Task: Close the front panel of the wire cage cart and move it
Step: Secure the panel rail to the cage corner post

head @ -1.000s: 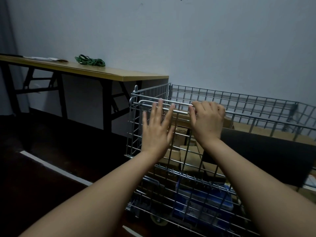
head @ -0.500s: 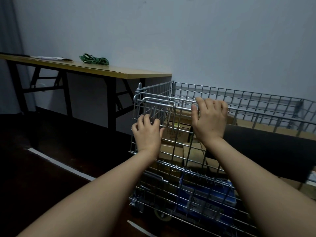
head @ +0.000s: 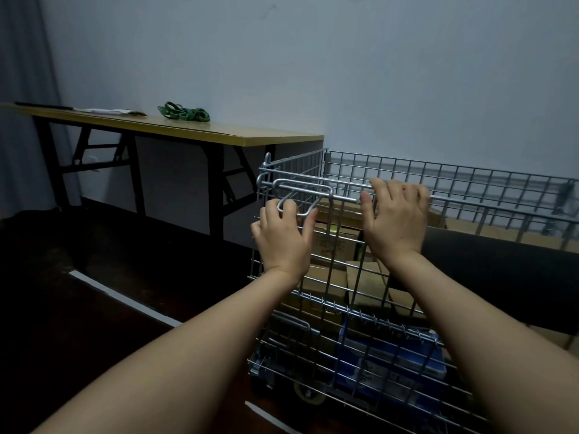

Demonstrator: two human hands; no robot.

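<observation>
Your left hand sits at centre frame with its grip hooked around the bent silver wire latch loop at the top left corner of the galvanised wire cage cart — fingers curl over the loop's lower bend, thumb out to the side. Your right hand is just to the right of it, grip pressed over the cart's top rail: the fingers drape across the far side of the bar while the thumb points up along the near side.

The cart fills the lower right of the frame, its silver mesh front panel standing upright under your forearms. Whether the latch is fully seated cannot be told from here. Through the mesh you can see brown cardboard boxes stacked in the upper part and a blue plastic-wrapped package lower down. A pale caster wheel shows at the bottom edge, on the dark floor — a white line of tape runs diagonally across it.

At the upper left stands a folding table with a yellow wooden tabletop on black legs, close to the cart's left corner. A tangle of green bands lies on it, with white papers further left. A plain grey wall fills the background.
</observation>
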